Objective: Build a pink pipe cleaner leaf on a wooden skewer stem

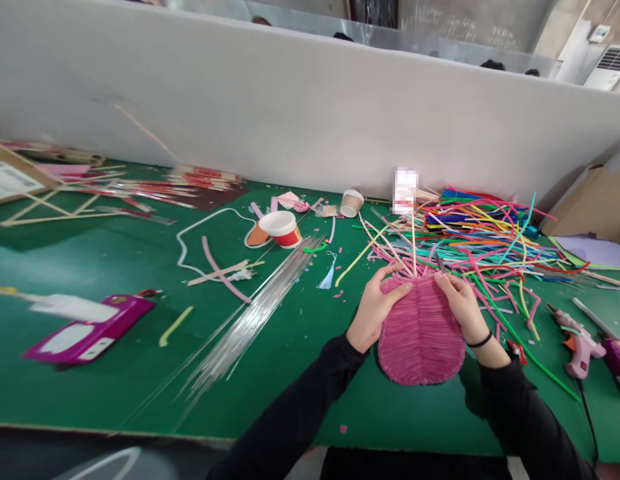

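Both my hands hold a pink woven leaf-shaped piece [421,333] made of pipe cleaners, just above the green table [140,267]. My left hand [374,308] grips its upper left edge, thumb on top and fingers curled. My right hand [463,303] pinches its upper right edge; a black band circles that wrist. Thin sticks and loose pink ends [414,257] stick up from the piece's top. Both sleeves are black.
A pile of coloured pipe cleaners [485,230] lies behind the piece. A bundle of silver wires [255,317] fans out to the left. A tipped paper cup [283,229], a pink glue gun [580,343] at right, a magenta box [87,333] at left, and a white partition wall [290,113] behind.
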{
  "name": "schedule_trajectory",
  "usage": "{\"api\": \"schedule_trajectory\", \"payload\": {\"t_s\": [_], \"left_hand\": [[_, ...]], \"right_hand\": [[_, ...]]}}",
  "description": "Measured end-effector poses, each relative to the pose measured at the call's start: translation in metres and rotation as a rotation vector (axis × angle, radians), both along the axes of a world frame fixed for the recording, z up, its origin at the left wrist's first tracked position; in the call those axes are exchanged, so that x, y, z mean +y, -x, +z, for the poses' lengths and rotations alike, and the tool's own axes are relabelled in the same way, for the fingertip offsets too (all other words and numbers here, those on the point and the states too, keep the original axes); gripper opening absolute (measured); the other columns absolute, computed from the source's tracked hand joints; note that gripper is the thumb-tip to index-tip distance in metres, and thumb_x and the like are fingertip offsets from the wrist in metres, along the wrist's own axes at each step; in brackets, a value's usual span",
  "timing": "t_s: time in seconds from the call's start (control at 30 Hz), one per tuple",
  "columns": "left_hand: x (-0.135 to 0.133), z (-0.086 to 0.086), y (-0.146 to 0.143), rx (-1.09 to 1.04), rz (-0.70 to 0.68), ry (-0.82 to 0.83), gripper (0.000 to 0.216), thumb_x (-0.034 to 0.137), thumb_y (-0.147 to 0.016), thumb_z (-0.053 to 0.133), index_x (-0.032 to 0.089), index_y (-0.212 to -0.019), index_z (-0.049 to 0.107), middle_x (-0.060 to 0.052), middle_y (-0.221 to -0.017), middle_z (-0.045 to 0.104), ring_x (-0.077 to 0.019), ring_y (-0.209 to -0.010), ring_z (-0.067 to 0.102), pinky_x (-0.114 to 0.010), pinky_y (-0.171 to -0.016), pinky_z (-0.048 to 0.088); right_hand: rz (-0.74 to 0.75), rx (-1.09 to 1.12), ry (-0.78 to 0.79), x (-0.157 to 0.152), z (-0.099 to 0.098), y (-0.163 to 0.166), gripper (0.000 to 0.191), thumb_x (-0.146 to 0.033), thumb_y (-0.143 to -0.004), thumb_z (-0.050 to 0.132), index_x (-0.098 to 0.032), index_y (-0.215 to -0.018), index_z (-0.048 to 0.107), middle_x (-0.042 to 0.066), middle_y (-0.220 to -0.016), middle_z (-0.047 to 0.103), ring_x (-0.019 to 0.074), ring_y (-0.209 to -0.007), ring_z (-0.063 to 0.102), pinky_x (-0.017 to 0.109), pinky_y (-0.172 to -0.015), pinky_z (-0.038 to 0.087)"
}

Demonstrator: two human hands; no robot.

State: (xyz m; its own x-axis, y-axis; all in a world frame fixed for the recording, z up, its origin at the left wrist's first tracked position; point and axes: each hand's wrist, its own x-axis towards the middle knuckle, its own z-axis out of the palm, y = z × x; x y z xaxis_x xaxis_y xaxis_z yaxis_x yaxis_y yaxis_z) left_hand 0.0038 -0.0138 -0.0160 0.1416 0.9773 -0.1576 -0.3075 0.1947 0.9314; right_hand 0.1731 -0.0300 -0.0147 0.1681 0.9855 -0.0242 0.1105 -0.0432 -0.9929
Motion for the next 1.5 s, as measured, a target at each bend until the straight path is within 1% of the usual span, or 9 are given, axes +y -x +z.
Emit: {"api": "schedule_trajectory", "payload": {"t_s": [0.17, 0.27, 0.4, 0.63, 0.83, 1.03, 1.23, 1.33, 1.5], "left_hand": [[0.0, 0.002, 0.0, -0.007, -0.103, 0.045, 0.038, 0.039, -0.067, 0.081, 0.016, -0.094, 0.069, -0.005, -0.091, 0.072, -0.0208, -0.08, 0.067, -0.032, -0.077, 0.05], [0.001, 0.001, 0.0, 0.087, 0.003, -0.035, 0.031, 0.041, -0.068, 0.08, 0.016, -0.081, 0.068, -0.004, -0.084, 0.071, -0.0214, -0.081, 0.066, -0.032, -0.078, 0.049], [0.002, 0.001, 0.001, 0.134, 0.142, -0.139, 0.039, 0.034, -0.065, 0.083, 0.019, -0.098, 0.068, -0.005, -0.1, 0.072, -0.0244, -0.096, 0.065, -0.034, -0.087, 0.049], [-0.002, 0.006, 0.002, 0.159, 0.099, -0.203, 0.042, 0.031, -0.071, 0.079, 0.018, -0.11, 0.066, -0.009, -0.116, 0.069, -0.0263, -0.105, 0.064, -0.038, -0.094, 0.048], [-0.007, 0.008, 0.002, 0.188, 0.072, -0.251, 0.047, 0.028, -0.074, 0.078, 0.02, -0.117, 0.063, -0.01, -0.127, 0.065, -0.0277, -0.113, 0.062, -0.04, -0.099, 0.046], [-0.008, 0.011, -0.001, 0.046, 0.074, -0.111, 0.041, 0.028, -0.07, 0.079, 0.018, -0.108, 0.068, -0.008, -0.113, 0.07, -0.0245, -0.098, 0.066, -0.036, -0.088, 0.05], [-0.006, 0.01, -0.001, -0.082, 0.055, 0.011, 0.047, 0.024, -0.067, 0.078, 0.018, -0.112, 0.067, 0.002, -0.07, 0.067, -0.0142, -0.062, 0.06, -0.027, -0.064, 0.045], [-0.003, 0.008, 0.001, -0.096, 0.02, 0.063, 0.043, 0.022, -0.064, 0.077, 0.017, -0.106, 0.067, 0.002, -0.068, 0.066, -0.0132, -0.06, 0.059, -0.025, -0.06, 0.044], [0.005, 0.007, 0.011, -0.082, -0.195, 0.183, 0.055, 0.021, -0.059, 0.082, 0.017, -0.111, 0.065, -0.002, -0.079, 0.071, -0.0159, -0.064, 0.065, -0.028, -0.066, 0.048]], "right_hand": [[-0.037, -0.052, -0.098, -0.003, 0.002, -0.001, 0.041, -0.056, -0.077, 0.061, -0.02, -0.06, 0.052, -0.001, -0.064, 0.052, 0.0147, -0.063, 0.045, 0.027, -0.062, 0.038], [-0.023, -0.076, -0.097, -0.005, 0.004, 0.0, 0.044, -0.058, -0.079, 0.06, -0.02, -0.059, 0.051, -0.002, -0.062, 0.049, 0.0138, -0.061, 0.042, 0.027, -0.059, 0.036], [0.003, -0.048, -0.023, -0.005, 0.003, 0.001, 0.05, -0.066, -0.079, 0.06, -0.019, -0.061, 0.054, -0.002, -0.058, 0.046, 0.0124, -0.056, 0.038, 0.027, -0.053, 0.032], [-0.003, -0.051, -0.028, -0.005, 0.004, -0.001, 0.052, -0.07, -0.076, 0.062, -0.02, -0.064, 0.056, -0.002, -0.058, 0.049, 0.0127, -0.055, 0.04, 0.027, -0.051, 0.033], [0.006, -0.094, -0.05, -0.006, 0.006, -0.008, 0.043, -0.061, -0.077, 0.064, -0.019, -0.068, 0.06, 0.0, -0.062, 0.051, 0.0144, -0.06, 0.045, 0.027, -0.055, 0.037], [0.023, -0.05, -0.086, -0.01, 0.005, -0.008, 0.032, -0.05, -0.081, 0.062, -0.02, -0.069, 0.058, -0.002, -0.065, 0.051, 0.0139, -0.062, 0.046, 0.026, -0.06, 0.038], [0.032, 0.123, 0.012, -0.01, 0.01, -0.006, 0.034, -0.052, -0.073, 0.072, -0.021, -0.084, 0.065, -0.001, -0.068, 0.06, 0.015, -0.062, 0.053, 0.026, -0.057, 0.041], [0.043, 0.165, 0.036, -0.01, 0.011, -0.004, 0.043, -0.052, -0.068, 0.076, -0.021, -0.096, 0.067, -0.001, -0.067, 0.064, 0.0145, -0.058, 0.054, 0.026, -0.055, 0.041], [0.074, 0.171, 0.048, -0.01, 0.009, -0.002, 0.042, -0.054, -0.066, 0.078, -0.02, -0.088, 0.068, 0.0, -0.068, 0.067, 0.0148, -0.059, 0.058, 0.026, -0.056, 0.044]]}}
